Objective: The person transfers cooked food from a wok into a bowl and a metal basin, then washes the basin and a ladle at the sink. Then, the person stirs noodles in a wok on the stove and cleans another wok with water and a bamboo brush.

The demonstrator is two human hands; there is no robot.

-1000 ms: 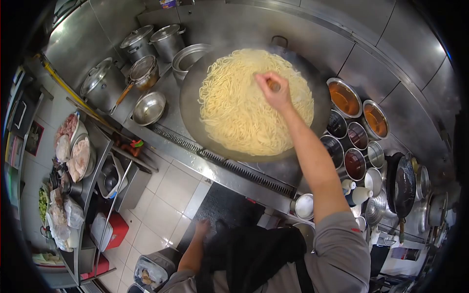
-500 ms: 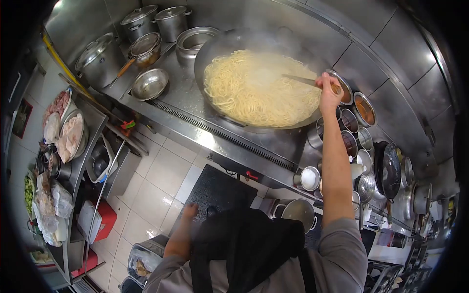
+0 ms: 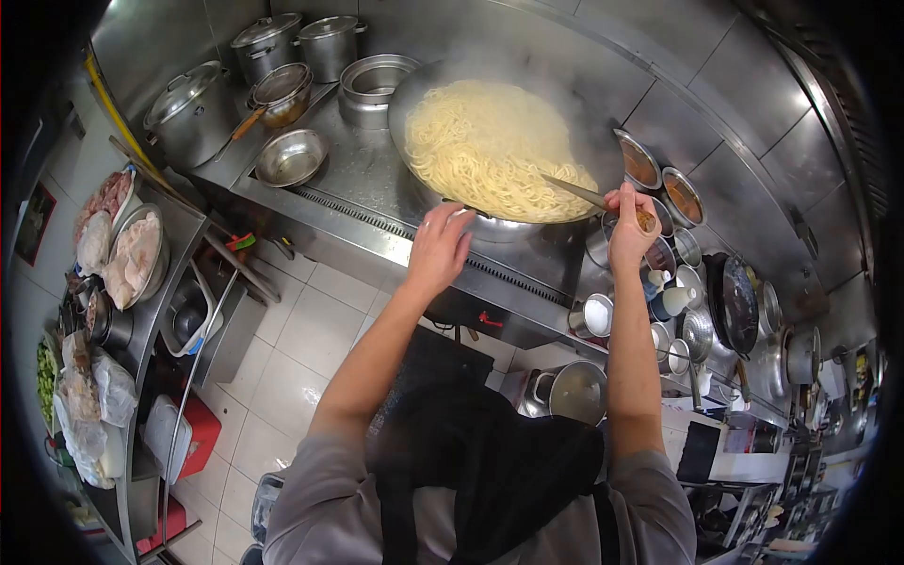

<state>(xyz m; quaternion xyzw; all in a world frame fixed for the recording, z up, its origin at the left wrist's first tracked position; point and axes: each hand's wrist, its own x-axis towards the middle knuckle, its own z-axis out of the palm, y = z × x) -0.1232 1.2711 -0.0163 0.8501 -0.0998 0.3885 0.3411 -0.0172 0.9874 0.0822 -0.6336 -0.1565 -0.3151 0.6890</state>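
A large wok [image 3: 603, 151] full of pale noodles [image 3: 490, 141] sits on the steel stove, with steam rising from it. My right hand [image 3: 631, 231] is closed around the wooden end of a long metal wok tool [image 3: 579, 191], at the wok's right side. The tool's shaft slants into the noodles, and its head is hidden there. My left hand [image 3: 441, 250] is at the wok's near rim, by the small dark handle [image 3: 471, 210]. Its fingers are stretched out and the thumb stands apart; whether the fingertips touch the handle I cannot tell.
Lidded pots [image 3: 330, 47] and a steel bowl [image 3: 292, 158] stand left of the wok. Sauce bowls [image 3: 683, 196], a container of white seasoning [image 3: 595, 315] and bottles [image 3: 673, 301] crowd the right. A side shelf holds a bowl of raw meat [image 3: 137, 254]. A pot [image 3: 576, 391] stands below right.
My left hand has come up from beside my body to the wok's near rim. My right hand still holds the tool and sits lower in view. The camera view has shifted slightly.
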